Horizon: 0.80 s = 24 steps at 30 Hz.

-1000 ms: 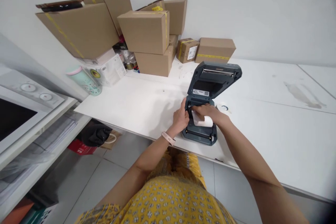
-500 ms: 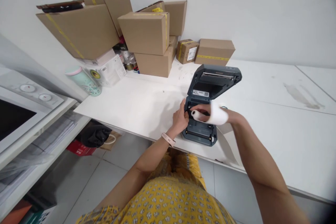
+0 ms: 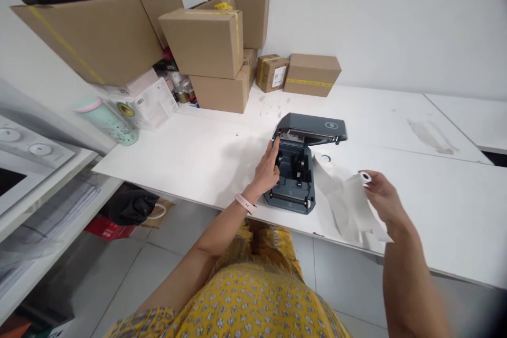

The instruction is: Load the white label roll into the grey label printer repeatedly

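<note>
On the white table stands a dark grey label printer (image 3: pixel 293 190), its lid (image 3: pixel 312 125) tilted partly up over the bay. The bay shows black roll holders (image 3: pixel 299 162) and no roll between them. My left hand (image 3: pixel 266 173) grips the printer's left wall, fingertips up by the lid's hinge side. To the right of the printer, my right hand (image 3: pixel 383 198) is closed on a small white paper roll (image 3: pixel 356 195) with a dark core hole. Loose paper strip (image 3: pixel 336 198) hangs and curls between the roll and the printer, reaching the table's front edge.
Cardboard boxes (image 3: pixel 202 45) are stacked at the back left, with two smaller boxes (image 3: pixel 311 75) beside them. A mint tumbler (image 3: pixel 109 121) leans by a white carton (image 3: pixel 148 105). At far left, a microwave (image 3: pixel 35 158) sits on a shelf. A blue-rimmed ring (image 3: pixel 325 158) lies beside the printer.
My right hand has moved the paper roll out of the printer's bay to the right. The lid has swung lower. My left hand stays at the printer's left side, while the view has shifted slightly.
</note>
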Tool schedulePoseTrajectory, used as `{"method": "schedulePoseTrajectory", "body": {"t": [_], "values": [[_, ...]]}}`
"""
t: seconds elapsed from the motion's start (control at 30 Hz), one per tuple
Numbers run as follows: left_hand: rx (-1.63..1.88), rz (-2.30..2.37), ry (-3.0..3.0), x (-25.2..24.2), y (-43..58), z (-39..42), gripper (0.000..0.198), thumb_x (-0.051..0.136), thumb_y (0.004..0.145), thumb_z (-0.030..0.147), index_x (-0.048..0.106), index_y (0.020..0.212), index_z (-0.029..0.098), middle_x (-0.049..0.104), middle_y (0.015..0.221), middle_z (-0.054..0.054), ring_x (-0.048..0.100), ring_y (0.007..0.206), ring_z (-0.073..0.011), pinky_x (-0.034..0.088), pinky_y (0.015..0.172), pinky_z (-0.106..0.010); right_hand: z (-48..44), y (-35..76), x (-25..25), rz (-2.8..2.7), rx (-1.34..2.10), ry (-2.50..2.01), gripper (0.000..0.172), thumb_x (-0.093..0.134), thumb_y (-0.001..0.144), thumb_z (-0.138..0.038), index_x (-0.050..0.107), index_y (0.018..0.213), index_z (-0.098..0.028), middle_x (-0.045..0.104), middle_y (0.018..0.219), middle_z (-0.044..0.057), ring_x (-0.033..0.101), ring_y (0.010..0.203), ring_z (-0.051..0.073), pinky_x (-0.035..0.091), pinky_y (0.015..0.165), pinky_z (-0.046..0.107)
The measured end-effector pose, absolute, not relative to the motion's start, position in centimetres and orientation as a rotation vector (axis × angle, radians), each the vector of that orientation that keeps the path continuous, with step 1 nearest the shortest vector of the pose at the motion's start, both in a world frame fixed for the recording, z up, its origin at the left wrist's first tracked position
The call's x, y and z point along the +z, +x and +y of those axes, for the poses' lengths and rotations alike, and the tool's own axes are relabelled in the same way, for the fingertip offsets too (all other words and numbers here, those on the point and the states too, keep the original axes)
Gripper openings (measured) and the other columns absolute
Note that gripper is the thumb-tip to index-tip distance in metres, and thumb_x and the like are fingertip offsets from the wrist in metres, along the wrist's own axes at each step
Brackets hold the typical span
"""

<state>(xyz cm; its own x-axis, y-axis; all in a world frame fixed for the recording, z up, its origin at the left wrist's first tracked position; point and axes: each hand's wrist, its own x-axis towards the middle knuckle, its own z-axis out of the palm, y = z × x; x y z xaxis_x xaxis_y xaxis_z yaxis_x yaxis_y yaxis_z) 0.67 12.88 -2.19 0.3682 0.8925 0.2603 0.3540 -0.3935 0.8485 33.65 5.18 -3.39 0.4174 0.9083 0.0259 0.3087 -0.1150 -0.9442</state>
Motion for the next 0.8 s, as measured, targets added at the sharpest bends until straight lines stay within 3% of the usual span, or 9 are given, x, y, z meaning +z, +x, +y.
{"method": "schedulePoseTrajectory", "body": {"t": [0.17,0.33,0.43,0.5,0.57,0.67,0.8], "values": [[0.953,1.080,1.943,-1.8,0.7,12.6,0.088,0.042,0.089,0.008,0.000,0.163,0.031,0.006,0.174,-0.005,0.010,0.160,-0.0271,0.024,0.127,-0.053,5.5,33.7,-7.0,-1.187,0.806,-1.762,0.042,0.077,0.061,-0.039,0.064,0.098,-0.026,0.072,0.094,0.005,0.071,0.091,0.028,0.061,0.081,0.044],[0.952,1.095,1.948,-1.7,0.7,12.6,0.088,0.043,0.089,0.008,0.001,0.163,0.031,0.009,0.173,-0.005,0.012,0.160,-0.0264,0.026,0.126,-0.051,4.6,34.4,-3.7,-1.491,0.739,-1.842,0.051,0.072,0.076,-0.045,0.061,0.125,-0.036,0.066,0.133,0.012,0.063,0.125,0.038,0.053,0.104,0.057],[0.955,1.086,1.946,-1.9,0.6,12.6,0.089,0.043,0.089,0.009,0.000,0.163,0.033,0.008,0.173,-0.003,0.011,0.160,-0.0261,0.027,0.126,-0.051,4.8,32.3,1.2,-1.563,0.534,-1.689,0.062,0.065,0.086,-0.052,0.045,0.145,-0.047,0.053,0.153,0.007,0.051,0.141,0.033,0.048,0.113,0.053],[0.949,1.086,1.939,-1.9,0.6,12.6,0.090,0.044,0.088,0.009,0.000,0.163,0.033,0.008,0.173,-0.003,0.011,0.160,-0.0273,0.027,0.126,-0.051,5.6,29.7,4.6,-1.679,0.395,-1.509,0.066,0.051,0.096,-0.053,0.027,0.157,-0.047,0.037,0.164,0.004,0.038,0.151,0.028,0.041,0.119,0.054],[0.956,1.088,1.927,-2.0,0.6,12.6,0.091,0.046,0.087,0.009,0.002,0.163,0.033,0.009,0.173,-0.004,0.013,0.159,-0.0290,0.028,0.125,-0.053,6.9,26.7,7.3,-1.841,0.194,-1.371,0.061,0.034,0.102,-0.055,0.019,0.160,-0.045,0.025,0.170,0.002,0.027,0.156,0.028,0.029,0.125,0.057],[0.971,1.097,1.921,-2.0,0.7,12.7,0.093,0.047,0.086,0.008,0.002,0.163,0.032,0.010,0.173,-0.005,0.016,0.159,-0.0305,0.030,0.124,-0.055,8.5,23.0,9.7,-2.029,-0.061,-1.278,0.057,0.021,0.104,-0.054,0.022,0.160,-0.042,0.026,0.170,0.001,0.017,0.159,0.027,0.016,0.127,0.060],[0.969,1.095,1.941,-2.0,0.7,12.7,0.095,0.046,0.084,0.006,0.000,0.163,0.032,0.010,0.173,-0.005,0.016,0.159,-0.0295,0.029,0.124,-0.055,9.4,21.1,10.9,-2.061,-0.087,-1.352,0.054,0.015,0.106,-0.045,0.038,0.155,-0.037,0.039,0.164,0.001,0.024,0.157,0.024,0.013,0.127,0.059]]}}
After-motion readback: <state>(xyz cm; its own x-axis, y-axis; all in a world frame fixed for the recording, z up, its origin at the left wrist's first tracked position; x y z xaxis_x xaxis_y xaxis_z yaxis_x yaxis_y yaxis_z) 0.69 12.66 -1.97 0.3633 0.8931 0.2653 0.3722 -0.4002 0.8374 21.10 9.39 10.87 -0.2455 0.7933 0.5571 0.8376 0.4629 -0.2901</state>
